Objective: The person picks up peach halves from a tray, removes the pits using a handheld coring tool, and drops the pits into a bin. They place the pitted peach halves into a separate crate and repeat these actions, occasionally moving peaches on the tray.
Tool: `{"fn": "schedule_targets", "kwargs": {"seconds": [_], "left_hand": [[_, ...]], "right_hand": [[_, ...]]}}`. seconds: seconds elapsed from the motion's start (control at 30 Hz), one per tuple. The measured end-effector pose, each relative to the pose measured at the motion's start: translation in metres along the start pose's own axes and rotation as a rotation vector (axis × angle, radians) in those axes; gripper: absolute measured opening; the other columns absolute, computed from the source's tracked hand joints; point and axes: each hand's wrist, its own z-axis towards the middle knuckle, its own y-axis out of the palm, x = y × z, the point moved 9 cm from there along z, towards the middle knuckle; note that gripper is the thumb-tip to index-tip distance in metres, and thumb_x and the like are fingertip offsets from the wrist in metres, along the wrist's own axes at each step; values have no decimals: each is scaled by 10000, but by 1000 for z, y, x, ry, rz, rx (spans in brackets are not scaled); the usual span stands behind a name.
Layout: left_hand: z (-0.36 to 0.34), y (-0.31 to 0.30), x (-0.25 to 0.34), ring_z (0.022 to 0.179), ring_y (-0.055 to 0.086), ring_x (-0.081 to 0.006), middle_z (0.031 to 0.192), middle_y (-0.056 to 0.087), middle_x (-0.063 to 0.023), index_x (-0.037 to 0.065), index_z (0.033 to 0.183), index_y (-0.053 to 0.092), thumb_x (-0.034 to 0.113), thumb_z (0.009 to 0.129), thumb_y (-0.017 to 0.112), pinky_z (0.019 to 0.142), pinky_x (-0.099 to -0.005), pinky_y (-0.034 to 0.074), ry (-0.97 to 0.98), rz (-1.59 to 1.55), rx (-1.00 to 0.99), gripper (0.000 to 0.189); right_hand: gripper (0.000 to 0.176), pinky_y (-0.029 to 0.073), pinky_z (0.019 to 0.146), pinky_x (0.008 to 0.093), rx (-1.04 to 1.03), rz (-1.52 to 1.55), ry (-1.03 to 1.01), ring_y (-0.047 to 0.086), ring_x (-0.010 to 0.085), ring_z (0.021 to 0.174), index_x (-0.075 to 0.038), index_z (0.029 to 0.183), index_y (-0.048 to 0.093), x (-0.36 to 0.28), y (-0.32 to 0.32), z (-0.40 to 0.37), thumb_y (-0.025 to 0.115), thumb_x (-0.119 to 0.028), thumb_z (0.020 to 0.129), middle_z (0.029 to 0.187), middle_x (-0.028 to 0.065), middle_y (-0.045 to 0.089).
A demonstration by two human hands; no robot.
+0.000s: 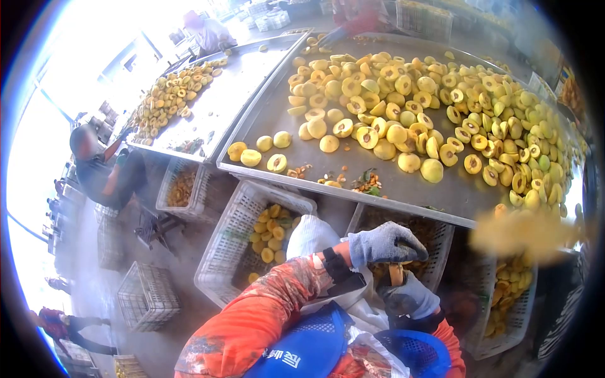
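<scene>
My left hand [384, 244], in a grey glove with an orange sleeve behind it, is curled over a bit of yellow fruit [411, 259] just below the table edge. Right under it, my right hand [409, 296], also in a grey glove, grips a short tan tool [396, 274] that points up at the left hand. Both hands are over a white plastic crate [441, 252]. Much of the fruit is hidden by the glove.
A steel table [403, 189] holds a heap of halved yellow peaches [441, 107], with pits and scraps [365, 183] near its edge. Crates [239, 246] with fruit stand below. Blue baskets [315, 346] sit at my lap. Seated person [101, 170] at left beside a second table [220, 101].
</scene>
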Motion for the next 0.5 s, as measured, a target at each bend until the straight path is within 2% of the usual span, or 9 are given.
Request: {"fn": "schedule_targets", "kwargs": {"seconds": [0.07,0.17,0.2,0.27,0.33,0.37,0.43,0.47,0.5], "left_hand": [[2,7,-2,918,646,-200,983,693,-127,38,1087,700,105,814,649,841,-321,506,-25,92,-106,286],[-6,0,-10,927,668,-216,1035,697,-125,-13,1071,693,86,818,655,839,-336,536,-82,-388,84,274],[-8,-3,-7,945,668,-246,1044,685,-158,-60,1102,654,116,862,618,859,-346,535,-21,-528,163,300],[-14,-17,7,961,665,-250,1047,678,-179,-63,1159,614,160,899,582,846,-344,543,200,-421,318,343],[-17,-26,-5,948,670,-259,1025,673,-205,-56,1235,548,247,947,535,779,-336,567,6,-931,425,418],[-25,-44,-3,951,659,-236,1037,668,-179,-46,1242,548,205,930,558,798,-326,559,48,-766,489,401],[-75,-93,15,956,635,-192,1063,659,-126,-27,1257,546,122,897,604,836,-308,544,155,45,693,395],[-103,-117,8,959,623,-170,1076,655,-100,-18,1265,545,80,880,628,855,-299,536,65,153,777,406],[-131,-143,-13,968,628,-174,1108,649,-107,-6,1272,548,86,845,664,851,-289,528,-128,128,775,451]], "right_hand": [[211,392,461,235,-57,90,25,517,122,513,-16,879,604,3,6,-2,683,-81,695,661,33,559],[200,365,424,246,-191,306,6,485,126,468,1,867,581,13,9,2,663,-71,700,626,47,532],[206,359,417,247,-217,364,20,476,125,461,8,873,573,12,13,2,661,-72,705,621,50,525],[222,347,408,249,-245,502,90,463,122,454,17,884,559,13,18,4,662,-74,709,621,56,518],[237,341,405,252,-239,567,121,460,118,458,19,889,550,11,19,5,671,-76,709,630,59,518],[242,341,406,254,-229,557,95,461,117,461,19,890,546,6,18,4,675,-78,710,635,61,519],[241,350,415,261,-161,352,-111,470,119,478,18,886,543,-27,9,-8,684,-80,717,643,64,520],[190,387,479,245,-239,527,-143,506,133,537,3,883,546,-39,8,-13,664,-75,756,671,66,538],[174,456,567,308,11,16,10,579,220,600,-9,891,561,-39,-14,-13,635,-151,824,703,117,592]]}}
